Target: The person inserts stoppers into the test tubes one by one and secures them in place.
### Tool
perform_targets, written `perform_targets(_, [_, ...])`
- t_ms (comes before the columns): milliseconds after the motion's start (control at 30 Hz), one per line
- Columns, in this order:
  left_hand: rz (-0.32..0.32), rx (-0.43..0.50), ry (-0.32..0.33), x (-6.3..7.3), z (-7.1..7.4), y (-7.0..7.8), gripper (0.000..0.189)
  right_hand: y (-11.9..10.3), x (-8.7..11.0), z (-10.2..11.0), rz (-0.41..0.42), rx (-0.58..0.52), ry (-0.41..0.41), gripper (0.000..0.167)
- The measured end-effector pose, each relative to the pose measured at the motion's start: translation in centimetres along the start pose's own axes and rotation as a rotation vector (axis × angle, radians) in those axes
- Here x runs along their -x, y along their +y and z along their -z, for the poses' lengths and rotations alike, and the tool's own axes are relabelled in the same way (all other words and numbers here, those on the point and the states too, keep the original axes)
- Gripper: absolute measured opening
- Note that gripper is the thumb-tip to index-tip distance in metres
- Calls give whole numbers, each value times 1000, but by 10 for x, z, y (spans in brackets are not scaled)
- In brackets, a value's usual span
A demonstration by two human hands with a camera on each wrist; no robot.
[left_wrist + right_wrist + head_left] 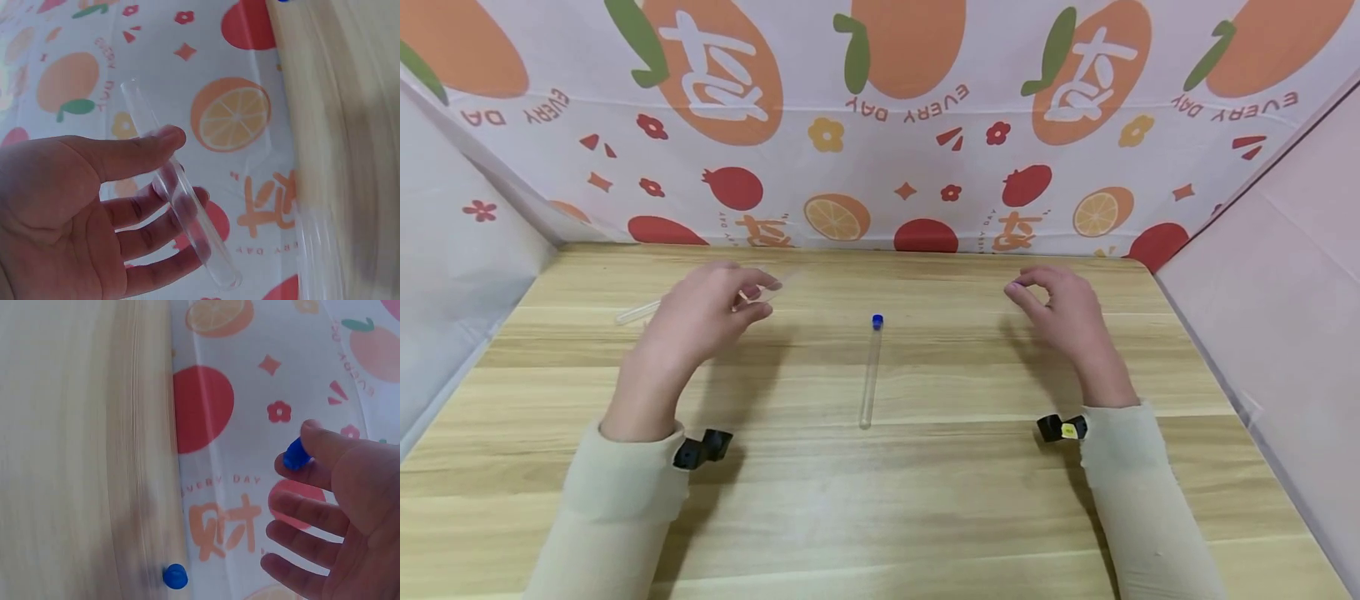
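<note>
My left hand (700,308) pinches a clear, uncapped test tube (187,206) between thumb and fingers, above the left side of the table. In the left wrist view the tube slants across the fingers. On the right, my right hand (1060,308) holds a small blue cap (297,454) between thumb and index finger, the other fingers spread. A test tube (870,375) with a blue cap (877,322) lies on the table between the hands, its capped end toward the back.
More clear tubes (319,250) lie on the left of the table, partly behind the left hand. Another blue cap (175,576) sits near the table's back edge. A fruit-print cloth (880,167) hangs behind the wooden table (865,517), with pale cloth at both sides.
</note>
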State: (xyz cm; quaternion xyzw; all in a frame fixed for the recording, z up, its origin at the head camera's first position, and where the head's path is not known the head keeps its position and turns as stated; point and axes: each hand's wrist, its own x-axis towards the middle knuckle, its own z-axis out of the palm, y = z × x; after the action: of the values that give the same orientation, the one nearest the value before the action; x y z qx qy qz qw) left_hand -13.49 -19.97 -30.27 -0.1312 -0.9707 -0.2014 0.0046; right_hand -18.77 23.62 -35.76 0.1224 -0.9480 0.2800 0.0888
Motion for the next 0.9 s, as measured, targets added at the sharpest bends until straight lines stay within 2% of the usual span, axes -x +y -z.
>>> perform_targets(200, [-82,62,19,0,-5,12,29,-10,1,-8,57,-194,32,36])
perform_targets(300, [-133,140,6,-3,-10,17,28,-16,1,-11,46,-303,9,34])
perform_targets(533, [-218,431,-150,-6,-25,28,32,-33,3,-20,-35,-680,-176,34])
perform_targets(700, [-228,568,-237,-7,-35,38,34,-44,6,-24,-72,-790,-248,35])
perform_targets(900, [-216,739,-341,-7,-46,50,34,-53,11,-25,-65,-845,-297,38])
